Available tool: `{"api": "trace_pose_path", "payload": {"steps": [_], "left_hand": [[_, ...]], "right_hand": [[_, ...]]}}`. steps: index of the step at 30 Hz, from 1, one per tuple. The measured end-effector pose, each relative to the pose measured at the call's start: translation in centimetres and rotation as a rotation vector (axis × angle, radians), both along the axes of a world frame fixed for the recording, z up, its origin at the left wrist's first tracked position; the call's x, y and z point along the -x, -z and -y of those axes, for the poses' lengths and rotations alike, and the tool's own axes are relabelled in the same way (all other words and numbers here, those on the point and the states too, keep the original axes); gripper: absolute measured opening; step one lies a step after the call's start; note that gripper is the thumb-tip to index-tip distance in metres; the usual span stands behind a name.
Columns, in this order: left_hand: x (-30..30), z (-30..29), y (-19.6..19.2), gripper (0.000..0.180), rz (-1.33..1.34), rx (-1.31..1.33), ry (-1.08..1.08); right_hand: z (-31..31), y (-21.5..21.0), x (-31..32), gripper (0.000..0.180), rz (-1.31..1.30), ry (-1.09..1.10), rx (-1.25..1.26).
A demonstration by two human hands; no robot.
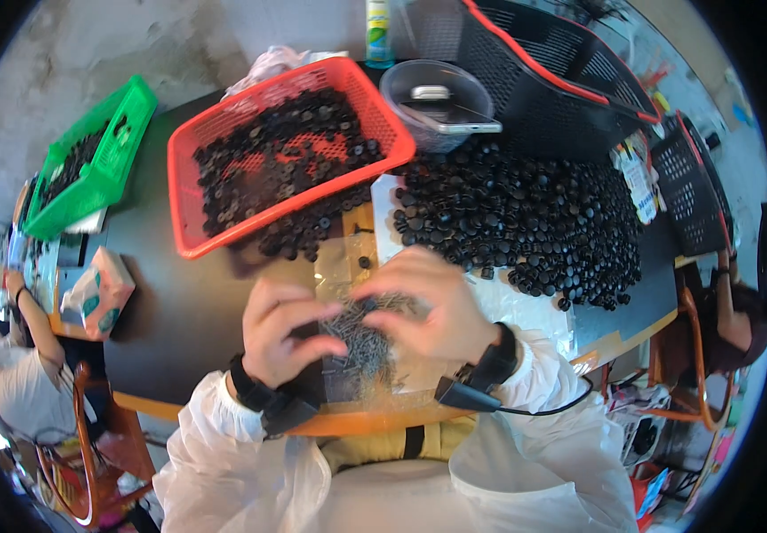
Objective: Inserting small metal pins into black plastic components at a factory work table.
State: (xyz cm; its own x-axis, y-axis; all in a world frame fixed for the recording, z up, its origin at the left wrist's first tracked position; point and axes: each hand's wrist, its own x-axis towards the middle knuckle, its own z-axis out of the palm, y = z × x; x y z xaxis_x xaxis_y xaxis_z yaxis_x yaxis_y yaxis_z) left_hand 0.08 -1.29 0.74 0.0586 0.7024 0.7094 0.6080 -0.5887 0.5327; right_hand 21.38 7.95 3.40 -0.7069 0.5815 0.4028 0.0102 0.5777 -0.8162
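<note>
A person's 2 bare hands work over a dark tabletop (179, 311) with a wooden edge. In front of the person's body lies a loose heap of thin, grey, metal pin-like pieces (366, 348).

The right hand (431, 302) bends over the heap from the right. Its thumb and forefinger appear pinched on 1 small, round, black piece (368, 304), which sits just above the pins; blur hides its exact shape. The left hand (274, 336) faces it from the left, thumb and forefinger parted, near the heap's left side. I cannot tell whether a thin pin lies at its fingertips.

Beyond the right hand, a wide mound of glossy, black, rounded caps (526, 218) spreads over a white sheet (535, 311). Beyond the left stands a red, perforated, plastic basket (184, 186) of dark, ring-like pieces (299, 169).

The step in hand looks like pairing small parts by fingertip. The next move probably calls for a steady right pinch while the left hand brings a pin to meet the black piece.
</note>
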Motion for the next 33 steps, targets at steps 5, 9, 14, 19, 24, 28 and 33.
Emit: {"api": "trace_pose_path", "payload": {"steps": [5, 9, 14, 19, 24, 28, 33], "left_hand": [[3.6, -0.2, 0.4, 0.007, -0.038, 0.166, -0.401], [4.6, 0.1, 0.7, 0.024, 0.107, 0.370, -0.595], [4.1, -0.3, 1.0, 0.042, -0.129, 0.430, -0.621], [4.4, -1.3, 1.8, 0.030, -0.059, 0.427, -0.623], [4.3, -0.8, 1.7, 0.021, 0.069, 0.425, -0.587], [4.2, -0.4, 1.1, 0.021, -0.122, 0.409, -0.608], [3.8, -0.5, 0.6, 0.023, -0.230, 0.236, -0.513]], "right_hand": [[-3.7, -3.2, -5.3, 0.028, 0.205, 0.563, -0.281], [-7.8, -1.6, -10.3, 0.029, 0.406, 0.825, -0.553], [-8.9, 0.0, -10.6, 0.054, 0.531, 0.907, -0.619], [-6.7, -0.7, -7.6, 0.041, 0.378, 0.791, -0.643], [-3.5, -0.4, -3.4, 0.025, 0.370, 0.398, -0.596], [-2.6, 0.5, 0.1, 0.027, 0.410, 0.237, -0.586], [-2.5, 2.0, 2.1, 0.027, 0.411, 0.213, -0.532]]}}
